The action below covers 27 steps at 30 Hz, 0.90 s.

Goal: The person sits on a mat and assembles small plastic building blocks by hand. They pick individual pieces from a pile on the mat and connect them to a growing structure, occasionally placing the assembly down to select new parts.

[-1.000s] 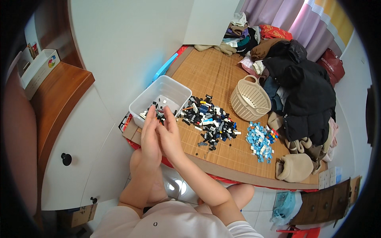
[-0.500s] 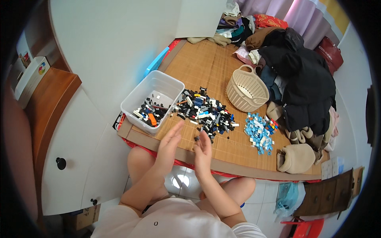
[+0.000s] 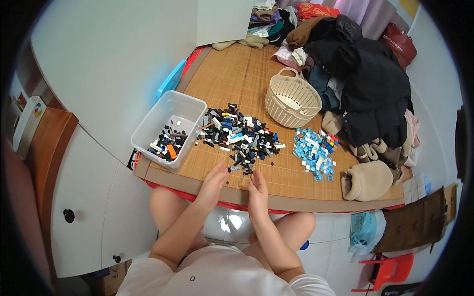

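Observation:
My left hand (image 3: pixel 212 186) is held edge-on near the mat's front edge, fingers stretched out and pointing forward. Facing it across a small gap is my right hand (image 3: pixel 258 196), palm turned inward and fingers extended. Neither shows anything in its grip. Several small grey and black bricks (image 3: pixel 238 169) lie around the fingertips, at the near end of a loose pile of toy bricks (image 3: pixel 242 135) in black, white, grey and blue. To the left stands a clear plastic bin (image 3: pixel 143 126) with more bricks and an orange piece (image 3: pixel 171 152) at its bottom.
Right of the pile lie blue and white pieces (image 3: pixel 313 153), with a puzzle cube (image 3: pixel 330 142) beside them. Behind them stands a beige basket (image 3: pixel 291 118). Clothes (image 3: pixel 370 84) are heaped at the right on the woven mat (image 3: pixel 217 74). A blue lid (image 3: pixel 171 79) leans against the white cabinet.
The view has shifted, so the bin, pile and basket appear farther left. My hands have spread slightly apart at the fingertips, and stay near the close end of the pile.

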### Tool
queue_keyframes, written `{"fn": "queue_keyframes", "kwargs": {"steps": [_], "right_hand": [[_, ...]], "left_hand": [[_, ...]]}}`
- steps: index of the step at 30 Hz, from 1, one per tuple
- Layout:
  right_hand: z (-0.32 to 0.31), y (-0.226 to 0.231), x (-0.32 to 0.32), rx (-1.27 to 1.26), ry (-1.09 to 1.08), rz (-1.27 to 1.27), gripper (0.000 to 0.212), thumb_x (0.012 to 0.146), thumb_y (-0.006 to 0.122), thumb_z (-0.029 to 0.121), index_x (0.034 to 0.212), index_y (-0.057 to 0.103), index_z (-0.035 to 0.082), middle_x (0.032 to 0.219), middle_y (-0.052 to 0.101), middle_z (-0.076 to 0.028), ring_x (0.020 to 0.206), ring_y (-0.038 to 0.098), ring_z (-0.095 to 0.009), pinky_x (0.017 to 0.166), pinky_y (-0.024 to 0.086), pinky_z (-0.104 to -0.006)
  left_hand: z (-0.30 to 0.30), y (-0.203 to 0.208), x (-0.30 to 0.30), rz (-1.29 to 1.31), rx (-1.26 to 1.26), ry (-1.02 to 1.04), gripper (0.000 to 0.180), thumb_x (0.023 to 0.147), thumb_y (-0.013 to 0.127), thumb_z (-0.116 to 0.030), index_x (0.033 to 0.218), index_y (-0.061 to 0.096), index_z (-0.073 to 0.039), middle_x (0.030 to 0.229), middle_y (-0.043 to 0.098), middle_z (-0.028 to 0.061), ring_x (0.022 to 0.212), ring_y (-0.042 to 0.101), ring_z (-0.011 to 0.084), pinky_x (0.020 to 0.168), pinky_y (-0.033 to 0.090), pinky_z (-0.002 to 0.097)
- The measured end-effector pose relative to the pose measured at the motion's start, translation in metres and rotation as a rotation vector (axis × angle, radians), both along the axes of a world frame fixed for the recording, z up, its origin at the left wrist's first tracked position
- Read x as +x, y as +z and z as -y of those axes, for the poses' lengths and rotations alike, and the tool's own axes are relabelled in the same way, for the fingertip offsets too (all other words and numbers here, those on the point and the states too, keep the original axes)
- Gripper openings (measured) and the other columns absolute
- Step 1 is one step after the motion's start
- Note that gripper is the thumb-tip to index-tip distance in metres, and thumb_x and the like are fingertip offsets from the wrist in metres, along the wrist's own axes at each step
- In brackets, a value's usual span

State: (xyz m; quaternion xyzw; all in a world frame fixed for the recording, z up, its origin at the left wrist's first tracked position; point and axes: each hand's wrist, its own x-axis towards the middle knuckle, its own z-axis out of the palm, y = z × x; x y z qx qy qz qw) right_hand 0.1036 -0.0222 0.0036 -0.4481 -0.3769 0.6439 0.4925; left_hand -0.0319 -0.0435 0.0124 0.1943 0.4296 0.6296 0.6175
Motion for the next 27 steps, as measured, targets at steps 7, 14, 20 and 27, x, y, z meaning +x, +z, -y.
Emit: {"fn": "queue_keyframes", "kwargs": {"steps": [7, 14, 20, 27], "right_hand": [[0.0, 0.007, -0.006, -0.022, 0.035, 0.055, 0.06, 0.08, 0.041, -0.006, 0.136, 0.022, -0.004, 0.14, 0.027, -0.019, 0.131, 0.026, -0.023, 0.104, 0.023, -0.029], [-0.007, 0.004, -0.017, -0.031, 0.039, 0.073, 0.061, 0.078, 0.041, -0.006, 0.136, 0.024, -0.003, 0.13, 0.039, -0.014, 0.112, 0.042, -0.017, 0.091, 0.035, -0.0236], [-0.013, -0.003, -0.029, 0.004, 0.048, 0.052, 0.058, 0.079, 0.041, -0.006, 0.135, 0.026, -0.002, 0.122, 0.042, -0.011, 0.101, 0.045, -0.015, 0.086, 0.037, -0.0236], [-0.015, -0.002, -0.035, 0.009, 0.03, 0.043, 0.056, 0.081, 0.043, -0.005, 0.135, 0.027, -0.002, 0.121, 0.044, -0.012, 0.103, 0.045, -0.016, 0.088, 0.038, -0.0267]], "left_hand": [[-0.003, 0.004, 0.008, -0.031, 0.004, -0.037, 0.056, 0.087, 0.047, -0.014, 0.135, 0.024, 0.005, 0.14, 0.027, 0.0182, 0.132, 0.023, 0.0224, 0.109, 0.015, 0.0339], [-0.008, 0.006, 0.01, -0.035, -0.017, -0.093, 0.054, 0.089, 0.043, -0.013, 0.135, 0.023, 0.005, 0.14, 0.028, 0.0166, 0.131, 0.025, 0.0219, 0.107, 0.02, 0.0333], [-0.015, -0.002, 0.009, 0.022, -0.031, -0.104, 0.051, 0.088, 0.045, -0.01, 0.133, 0.028, 0.005, 0.136, 0.035, 0.0132, 0.126, 0.033, 0.0197, 0.105, 0.025, 0.0313], [-0.018, -0.005, 0.009, 0.086, -0.058, -0.068, 0.05, 0.087, 0.047, -0.007, 0.132, 0.029, 0.006, 0.131, 0.039, 0.0128, 0.12, 0.04, 0.0181, 0.099, 0.034, 0.0278]]}}
